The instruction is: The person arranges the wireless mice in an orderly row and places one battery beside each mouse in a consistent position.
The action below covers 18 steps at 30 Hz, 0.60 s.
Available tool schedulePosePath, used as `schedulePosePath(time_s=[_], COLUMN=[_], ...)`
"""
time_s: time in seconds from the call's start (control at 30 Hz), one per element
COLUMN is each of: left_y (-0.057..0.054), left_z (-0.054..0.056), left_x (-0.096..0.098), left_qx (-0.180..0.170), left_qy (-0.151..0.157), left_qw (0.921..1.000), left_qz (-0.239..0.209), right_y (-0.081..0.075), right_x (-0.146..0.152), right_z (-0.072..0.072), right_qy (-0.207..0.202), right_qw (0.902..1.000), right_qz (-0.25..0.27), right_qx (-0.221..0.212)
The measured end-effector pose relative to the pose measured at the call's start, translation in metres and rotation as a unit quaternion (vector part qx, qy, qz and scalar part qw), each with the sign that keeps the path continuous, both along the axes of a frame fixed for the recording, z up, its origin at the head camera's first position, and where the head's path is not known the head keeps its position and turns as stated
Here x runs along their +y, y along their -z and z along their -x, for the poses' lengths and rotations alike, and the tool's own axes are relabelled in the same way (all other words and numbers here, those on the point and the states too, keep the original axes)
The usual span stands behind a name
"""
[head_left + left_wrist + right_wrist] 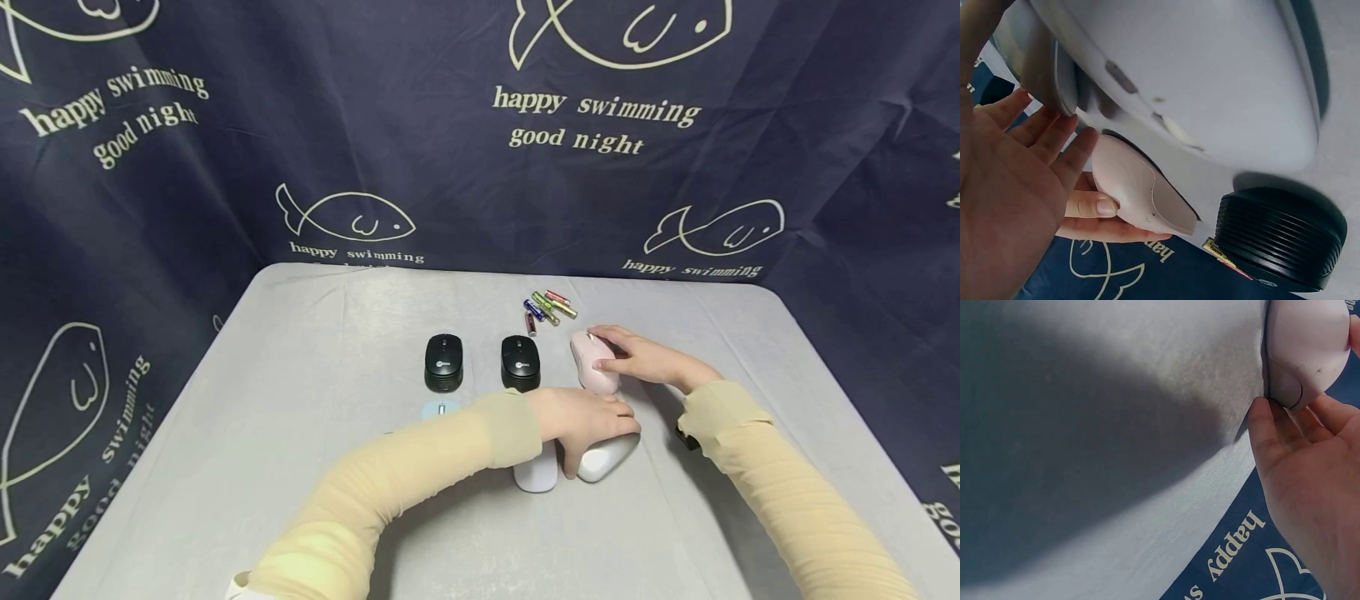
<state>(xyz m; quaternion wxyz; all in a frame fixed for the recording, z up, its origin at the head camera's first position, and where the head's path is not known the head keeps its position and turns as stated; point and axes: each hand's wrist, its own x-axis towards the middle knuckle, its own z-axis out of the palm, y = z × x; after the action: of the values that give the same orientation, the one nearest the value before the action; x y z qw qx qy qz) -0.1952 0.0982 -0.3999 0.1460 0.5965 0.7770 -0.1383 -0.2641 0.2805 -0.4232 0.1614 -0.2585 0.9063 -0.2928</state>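
My right hand [648,358] holds a pink mouse [595,360], thumb on its near side and fingertips along the far end. The right wrist view shows that pink mouse [1310,347] at the upper right, fingertips at its edge. Reaching across, my left hand [588,423] grips a silvery-white mouse [606,457], with the thumb down its left side and the fingers over its far side. Under the left wrist lies another white mouse [536,471], partly covered by the sleeve; this white mouse [1210,81] looms large in the left wrist view.
Two black mice stand farther back, a left one [444,363] and a right one [521,363]. A light blue mouse [440,408] is mostly hidden behind the left sleeve. Several small batteries [547,308] lie near the back edge of the grey table [315,400]. A dark printed curtain [465,150] hangs behind.
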Motion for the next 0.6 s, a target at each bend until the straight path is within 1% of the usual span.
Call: schedulePosePath(time_s=[0.33, 0.53, 0.6], left_y=[0.0015, 0.0021, 0.0018], left_z=[0.0009, 0.0013, 0.0005], left_x=[-0.0002, -0.0009, -0.0007], left_qx=[-0.012, -0.015, -0.016], left_qy=[-0.001, 0.002, -0.003], left_qw=[0.9999, 0.9997, 0.9996], left_qz=[-0.008, -0.021, -0.024], right_y=[0.0004, 0.0007, 0.0008], right_x=[0.0008, 0.0007, 0.0008], right_z=[0.0001, 0.0006, 0.0008], right_qy=[0.006, 0.003, 0.003], right_qw=[0.9999, 1.0000, 1.0000], right_qz=[0.003, 0.001, 0.000], right_qx=[-0.010, -0.005, -0.003])
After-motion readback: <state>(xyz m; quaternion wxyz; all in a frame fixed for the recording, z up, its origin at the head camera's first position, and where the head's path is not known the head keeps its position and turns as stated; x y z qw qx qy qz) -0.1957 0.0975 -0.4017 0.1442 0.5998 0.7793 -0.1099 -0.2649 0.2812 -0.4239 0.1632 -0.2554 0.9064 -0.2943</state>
